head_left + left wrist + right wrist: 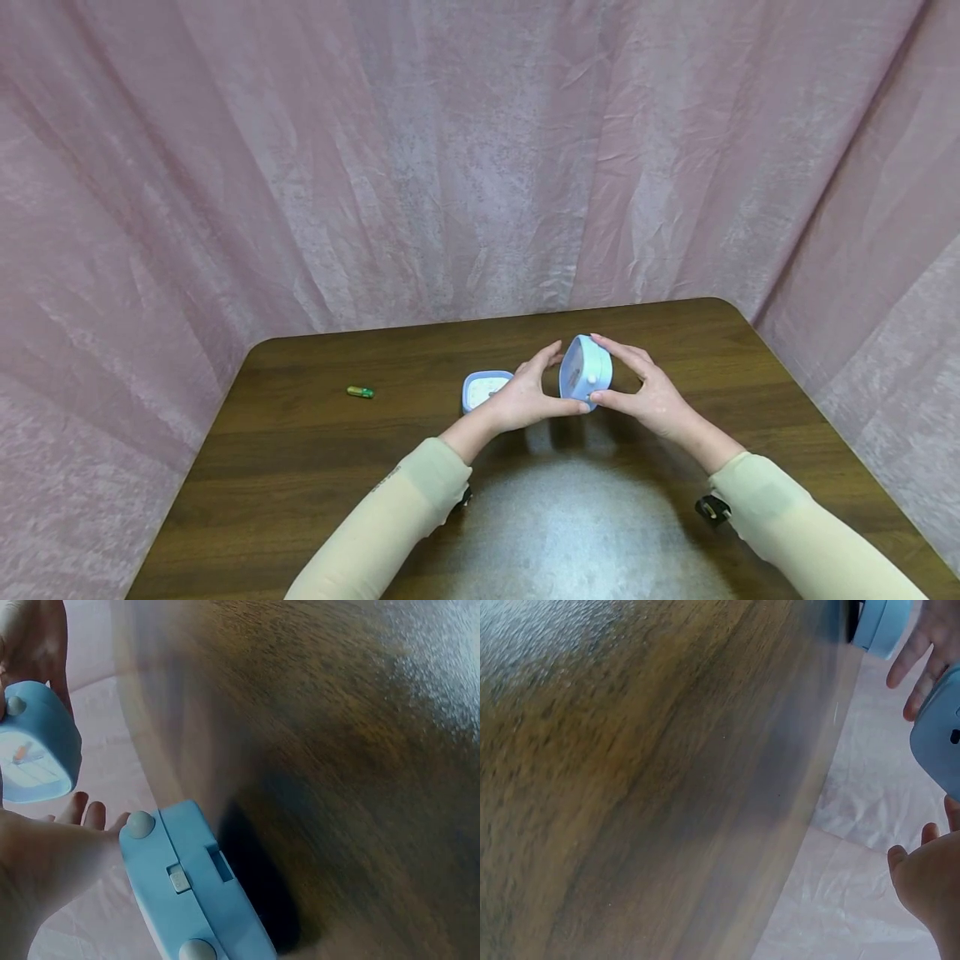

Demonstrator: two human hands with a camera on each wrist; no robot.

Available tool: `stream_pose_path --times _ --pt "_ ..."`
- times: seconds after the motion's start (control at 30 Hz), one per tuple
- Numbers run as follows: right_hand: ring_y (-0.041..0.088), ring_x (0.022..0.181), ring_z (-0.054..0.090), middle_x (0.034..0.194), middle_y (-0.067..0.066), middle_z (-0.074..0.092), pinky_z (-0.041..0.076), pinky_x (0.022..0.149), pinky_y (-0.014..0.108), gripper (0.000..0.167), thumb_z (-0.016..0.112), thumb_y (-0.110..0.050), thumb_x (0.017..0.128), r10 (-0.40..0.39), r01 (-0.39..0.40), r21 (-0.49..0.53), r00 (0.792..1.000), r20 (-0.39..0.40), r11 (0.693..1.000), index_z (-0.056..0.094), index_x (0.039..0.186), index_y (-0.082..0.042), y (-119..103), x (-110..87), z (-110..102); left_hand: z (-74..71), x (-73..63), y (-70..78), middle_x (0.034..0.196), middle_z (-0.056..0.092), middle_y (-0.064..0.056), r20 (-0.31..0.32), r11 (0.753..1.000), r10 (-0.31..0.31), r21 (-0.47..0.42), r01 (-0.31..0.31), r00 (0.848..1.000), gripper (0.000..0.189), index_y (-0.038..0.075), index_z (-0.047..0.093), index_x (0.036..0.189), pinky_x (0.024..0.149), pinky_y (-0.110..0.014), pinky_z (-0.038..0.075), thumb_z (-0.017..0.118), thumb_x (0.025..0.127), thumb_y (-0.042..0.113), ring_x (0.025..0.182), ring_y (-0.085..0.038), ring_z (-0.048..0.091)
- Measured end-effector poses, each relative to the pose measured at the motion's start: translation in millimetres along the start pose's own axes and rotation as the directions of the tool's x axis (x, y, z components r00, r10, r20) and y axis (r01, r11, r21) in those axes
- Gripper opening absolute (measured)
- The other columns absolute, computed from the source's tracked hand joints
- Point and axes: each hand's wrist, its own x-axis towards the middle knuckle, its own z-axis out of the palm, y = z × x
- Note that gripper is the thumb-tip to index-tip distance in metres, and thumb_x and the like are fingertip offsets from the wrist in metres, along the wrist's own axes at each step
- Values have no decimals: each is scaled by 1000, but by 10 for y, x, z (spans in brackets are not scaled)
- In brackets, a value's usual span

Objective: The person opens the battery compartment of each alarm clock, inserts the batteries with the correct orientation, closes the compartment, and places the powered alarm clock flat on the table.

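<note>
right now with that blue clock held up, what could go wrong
The raised clock could slip, since the right hand only pinches its edges. The left hand might bump the second clock close beside it. The small green-and-gold cylinder lies loose and might roll if nudged.

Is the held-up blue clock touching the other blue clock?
Apart. The left wrist view shows a clear gap between the held clock and the other clock.

Smooth, matt plastic forms the raised pale-blue rounded-square case [599,367] and the similar blue-rimmed white case [487,388] to its left. Brown wood-grained bench [300,467], glossy at the near side. Far pink draped curtain [465,167]: crinkled, velvety-looking cloth. Cream sleeves [382,525]: matt cloth.
</note>
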Motion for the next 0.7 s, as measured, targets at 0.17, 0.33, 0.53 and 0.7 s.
stream_pose_path --times 0.17,0.33,0.53,0.7 --pt "25 143 31 153 -2 38 22 108 74 80 85 -27 87 -4 5 36 1000 -6 999 43 154 -44 -9 0 0 -7 16 -11 155 43 3 10 997 -28 -69 29 1000 118 22 14 166 114 -54 31 85 78 56 148 -27 33" --pt "26 144 31 154 -2 39 21 110 70 81 85 -24 87 -15 16 66 1000 -3 998 43 155 -42 -4 6 -4 -12 34 3 152 45 6 19 995 -14 -99 16 1000 112 17 22 164 112 -52 35 86 79 52 143 -25 39" --pt "31 145 28 157 2 37 19 111 70 83 82 -16 89 -49 47 95 999 15 994 40 158 -36 8 13 -17 -28 58 7 139 52 11 18 995 47 -88 -45 999 92 19 43 154 106 -49 42 86 79 50 129 -15 48" --pt "31 145 28 159 0 36 19 111 69 85 81 -14 90 -72 70 85 997 20 994 37 160 -35 -11 11 -18 -42 55 19 137 50 12 -1 998 37 -54 -37 999 88 23 47 149 103 -43 44 87 77 54 127 -14 48"
